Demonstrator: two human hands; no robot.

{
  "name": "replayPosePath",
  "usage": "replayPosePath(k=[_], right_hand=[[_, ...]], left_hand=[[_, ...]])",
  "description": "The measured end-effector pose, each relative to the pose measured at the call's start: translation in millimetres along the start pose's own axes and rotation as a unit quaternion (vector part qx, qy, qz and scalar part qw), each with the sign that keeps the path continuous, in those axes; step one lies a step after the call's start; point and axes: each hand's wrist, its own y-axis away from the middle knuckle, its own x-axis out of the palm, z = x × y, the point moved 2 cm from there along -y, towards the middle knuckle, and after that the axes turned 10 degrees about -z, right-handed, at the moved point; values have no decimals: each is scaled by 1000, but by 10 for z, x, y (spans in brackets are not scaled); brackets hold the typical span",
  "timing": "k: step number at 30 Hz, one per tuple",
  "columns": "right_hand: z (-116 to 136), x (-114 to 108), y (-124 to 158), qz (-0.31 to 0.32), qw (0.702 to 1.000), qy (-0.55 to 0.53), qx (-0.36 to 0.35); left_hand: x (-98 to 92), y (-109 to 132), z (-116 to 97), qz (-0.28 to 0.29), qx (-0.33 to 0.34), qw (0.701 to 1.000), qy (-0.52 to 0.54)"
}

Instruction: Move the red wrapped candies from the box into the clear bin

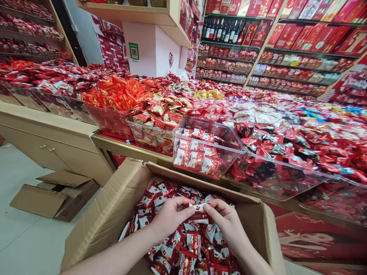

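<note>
Just above the heap in an open cardboard box (pixel 97 208), my left hand (pixel 172 214) and my right hand (pixel 225 219) pinch a red and white wrapped candy (pixel 198 207) between thumbs and fingers, one hand at each end. Many more red and white wrapped candies (pixel 193 242) lie loose below them in the box. Beyond the box's far wall stands a clear plastic bin (pixel 229 149), partly filled with similar packets set in rows (pixel 196 158).
Heaped clear bins line the counter: orange-red packets (pixel 114 93), durian-labelled packets (pixel 160 110) and dark red packets (pixel 275 149). An opened carton (pixel 57 194) sits on the floor at left. Shelves with bottles (pixel 223 30) and red boxes rise behind. A white pillar (pixel 142 49) stands mid-counter.
</note>
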Motion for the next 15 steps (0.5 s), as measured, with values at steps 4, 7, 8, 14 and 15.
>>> replayPosePath(k=[4, 7, 8, 14, 15], right_hand=[[-24, -18, -1, -3, 1000, 4, 3], [-32, -20, 2, -7, 1000, 6, -7], [-29, -20, 5, -11, 1000, 9, -16], [15, -103, -13, -50, 997, -21, -49], [22, -140, -26, -75, 995, -42, -48]], left_hand=[[-38, -7, 18, -26, -33, 999, -19], [-24, 13, 27, -18, -80, 997, 14], [-16, 18, 24, -16, -94, 995, 30], [-82, -35, -48, -29, -96, 991, 93], [-115, -51, -60, -36, -85, 991, 93]])
